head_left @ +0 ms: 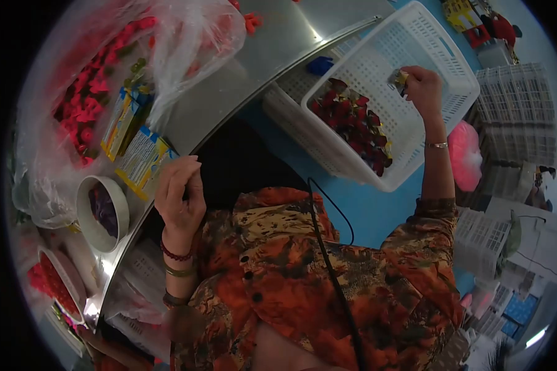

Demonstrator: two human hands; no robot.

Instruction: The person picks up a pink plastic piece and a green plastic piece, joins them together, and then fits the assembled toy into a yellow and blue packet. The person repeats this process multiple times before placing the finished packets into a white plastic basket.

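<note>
My right hand (pixel 424 89) is over the far side of a white plastic basket (pixel 396 179), its fingers closed on a small shiny wrapped piece (pixel 397 80). Below and left of it in the basket lies a heap of dark red wrapped pieces (pixel 353 123) with gold bits. My left hand (pixel 181 195) hangs by the metal table's edge with curled fingers and nothing visible in them. Beside it on the table are yellow and blue printed packets (pixel 143 162) and a white bowl (pixel 122 216) with something dark purple inside.
On the metal table (pixel 229 80), a large clear plastic bag (pixel 192 37) covers pink-red pieces (pixel 83 117). A red-filled oval container (pixel 62 281) is at lower left, near a co-worker's arm (pixel 114 349). White crates (pixel 517 111) and a pink bag (pixel 464 156) stand right.
</note>
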